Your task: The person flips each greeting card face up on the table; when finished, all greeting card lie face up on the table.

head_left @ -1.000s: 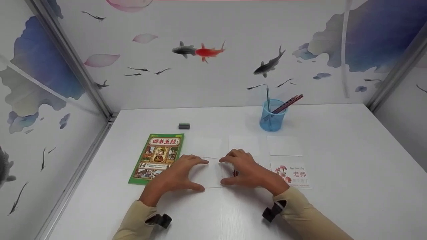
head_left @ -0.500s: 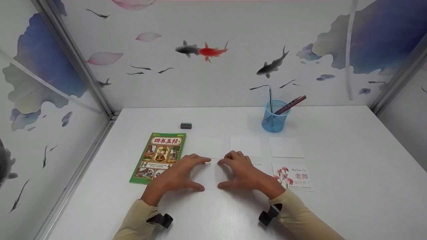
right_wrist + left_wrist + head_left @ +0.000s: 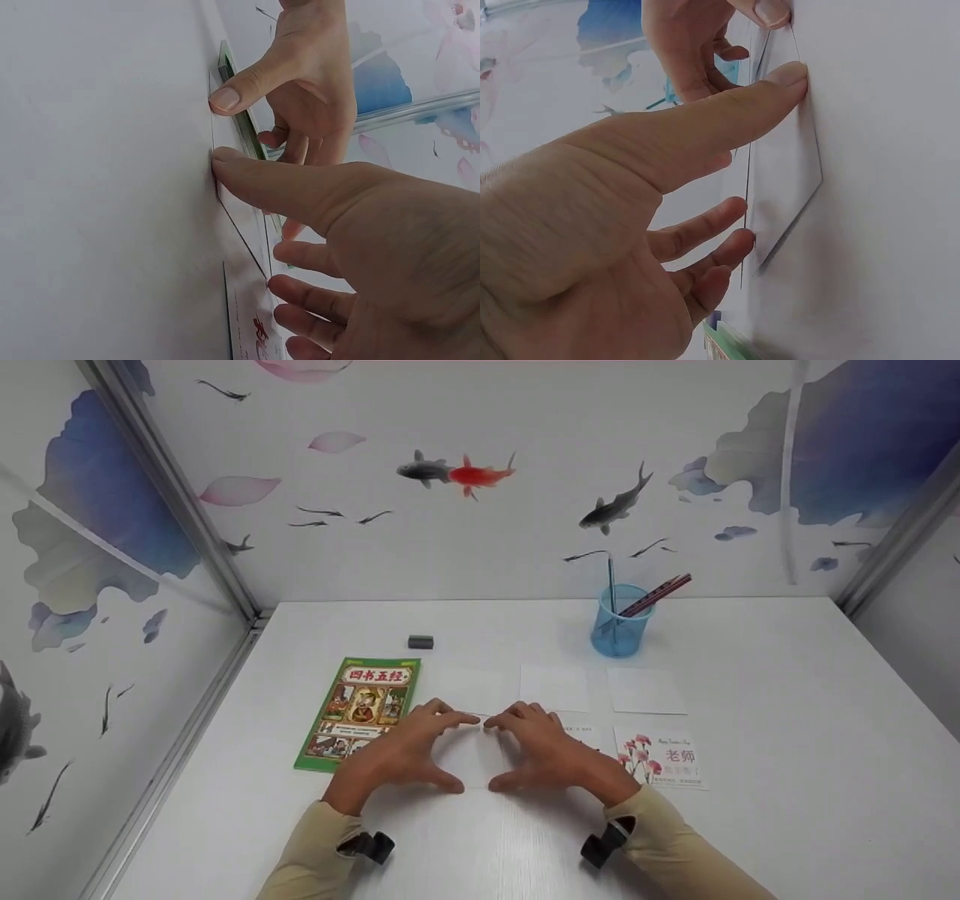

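Observation:
A white card lies on the table in the middle of the head view, between both hands. The left hand spans its left part, thumb at the near edge and fingertips by the far edge. Mirroring it, the right hand spans the right part; the thumbs sit close together without touching. In the left wrist view the left thumb rests at the near edge of the card. Seen from the right wrist, a printed card with red writing lies beside it. The right hand covers most of that card in the head view.
Farther back lie blank white cards. A card printed with pink flowers is at the right. A green-bordered book lies left, near a small dark block. A blue mesh cup with pencils stands behind.
The right hand has slid slightly left and the left hand a little right, so their fingertips are closer. The dark writing on the printed card is now hidden. The head view has shifted slightly.

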The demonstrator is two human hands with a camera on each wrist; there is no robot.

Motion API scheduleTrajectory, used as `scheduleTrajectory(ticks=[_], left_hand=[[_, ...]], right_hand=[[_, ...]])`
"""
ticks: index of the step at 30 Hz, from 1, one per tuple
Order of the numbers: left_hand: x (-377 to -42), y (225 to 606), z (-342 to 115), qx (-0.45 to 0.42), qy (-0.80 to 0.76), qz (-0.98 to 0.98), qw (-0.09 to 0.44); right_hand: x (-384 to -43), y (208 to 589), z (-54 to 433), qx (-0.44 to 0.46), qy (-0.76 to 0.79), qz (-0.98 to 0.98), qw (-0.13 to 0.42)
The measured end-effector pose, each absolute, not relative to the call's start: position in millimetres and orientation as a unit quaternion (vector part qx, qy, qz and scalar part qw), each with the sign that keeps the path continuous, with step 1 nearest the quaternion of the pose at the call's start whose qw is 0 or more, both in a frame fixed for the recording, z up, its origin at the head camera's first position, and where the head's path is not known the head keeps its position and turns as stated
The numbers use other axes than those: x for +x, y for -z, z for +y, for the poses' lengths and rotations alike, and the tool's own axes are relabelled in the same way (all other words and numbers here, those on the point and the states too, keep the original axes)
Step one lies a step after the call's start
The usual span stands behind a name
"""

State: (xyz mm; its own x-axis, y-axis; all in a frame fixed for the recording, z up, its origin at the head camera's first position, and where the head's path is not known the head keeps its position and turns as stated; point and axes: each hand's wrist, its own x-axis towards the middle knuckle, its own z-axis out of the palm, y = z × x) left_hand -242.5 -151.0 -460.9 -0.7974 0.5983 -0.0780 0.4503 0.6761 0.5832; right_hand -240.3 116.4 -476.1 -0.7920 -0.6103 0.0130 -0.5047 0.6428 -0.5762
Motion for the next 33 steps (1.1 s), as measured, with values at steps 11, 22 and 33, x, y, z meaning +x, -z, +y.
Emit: scheduleTrajectory(ticks=[11,22,33], left_hand=[[-242.4,458.8,-148.6,0.277,-0.238,0.924,0.116],[-243.9,455.2,-144.3,0.29,-0.239,0.919,0.121],[-248.9,459.3,-139.2,0.321,-0.306,0.896,0.009]], right_hand=[[-240.8,477.8,114.2,-0.288,0.288,0.909,0.093],[-241.2,476.8,116.8,-0.302,0.289,0.903,0.099],[-249.7,473.4,119.6,-0.246,0.45,0.854,0.085]])
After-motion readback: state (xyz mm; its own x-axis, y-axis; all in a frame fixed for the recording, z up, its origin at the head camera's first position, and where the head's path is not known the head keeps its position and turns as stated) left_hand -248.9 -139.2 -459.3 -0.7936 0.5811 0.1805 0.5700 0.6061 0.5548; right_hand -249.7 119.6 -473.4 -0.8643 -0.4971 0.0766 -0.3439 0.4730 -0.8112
